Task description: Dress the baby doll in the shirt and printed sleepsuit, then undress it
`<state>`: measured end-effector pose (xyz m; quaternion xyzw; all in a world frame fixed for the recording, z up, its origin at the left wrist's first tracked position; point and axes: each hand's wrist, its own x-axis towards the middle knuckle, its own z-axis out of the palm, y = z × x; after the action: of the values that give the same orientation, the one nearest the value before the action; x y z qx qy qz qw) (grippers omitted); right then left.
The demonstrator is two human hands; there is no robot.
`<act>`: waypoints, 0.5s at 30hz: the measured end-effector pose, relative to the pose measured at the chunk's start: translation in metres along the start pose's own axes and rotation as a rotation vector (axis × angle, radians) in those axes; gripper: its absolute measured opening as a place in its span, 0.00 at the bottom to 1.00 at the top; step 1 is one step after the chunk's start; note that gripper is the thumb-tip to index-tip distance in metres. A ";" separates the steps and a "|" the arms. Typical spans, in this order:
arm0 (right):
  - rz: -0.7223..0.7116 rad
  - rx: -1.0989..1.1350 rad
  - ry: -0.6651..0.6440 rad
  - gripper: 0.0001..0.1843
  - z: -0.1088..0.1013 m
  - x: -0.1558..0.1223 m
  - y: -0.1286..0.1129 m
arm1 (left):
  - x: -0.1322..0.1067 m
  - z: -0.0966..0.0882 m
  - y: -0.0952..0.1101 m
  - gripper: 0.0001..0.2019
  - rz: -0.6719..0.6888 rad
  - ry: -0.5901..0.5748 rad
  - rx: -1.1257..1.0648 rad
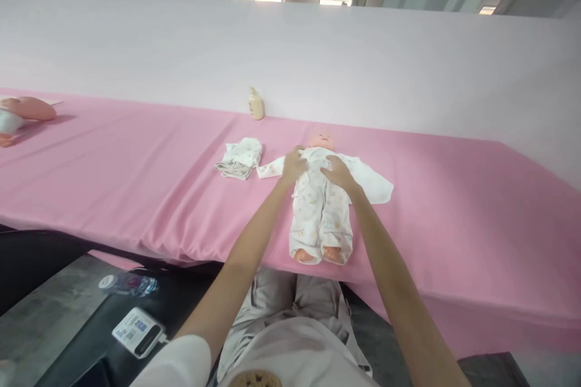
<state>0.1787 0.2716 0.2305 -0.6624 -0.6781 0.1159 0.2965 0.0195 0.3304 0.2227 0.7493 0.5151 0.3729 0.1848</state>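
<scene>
A baby doll (321,140) lies on its back on the pink tablecloth (136,163), head away from me, dressed in a white printed romper (320,217). My left hand (294,164) rests on the doll's chest at its left side, fingers curled into the romper's fabric. My right hand (338,172) lies on the chest at the other side, fingers bent and pressed on the cloth. The doll's bare feet (318,254) stick out near the table's front edge.
A folded white garment (239,158) lies left of the doll. A small cream bottle (255,104) stands at the back by the white wall. Another doll (22,112) lies at the far left. Below the table, a water bottle (128,283) and a small device (137,332) sit on a dark surface.
</scene>
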 end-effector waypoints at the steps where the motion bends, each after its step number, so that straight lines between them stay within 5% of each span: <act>1: 0.035 -0.020 -0.014 0.27 0.006 0.002 -0.001 | 0.000 -0.012 -0.012 0.19 -0.069 0.054 0.012; 4: 0.148 -0.066 -0.016 0.30 0.012 0.004 0.005 | -0.002 -0.054 -0.049 0.20 -0.204 0.216 0.154; 7: 0.163 -0.100 0.009 0.35 0.012 0.002 0.010 | -0.011 -0.071 -0.056 0.19 -0.138 0.232 0.189; 11: 0.101 -0.234 0.073 0.31 0.015 -0.010 0.006 | -0.027 -0.037 -0.021 0.21 0.130 0.029 0.060; 15: -0.011 -0.328 0.115 0.27 0.022 -0.038 0.010 | -0.043 0.007 0.003 0.32 0.332 -0.248 0.164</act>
<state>0.1730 0.2413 0.1979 -0.7035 -0.6737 -0.0358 0.2235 0.0179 0.2907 0.2044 0.8766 0.3864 0.2600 0.1214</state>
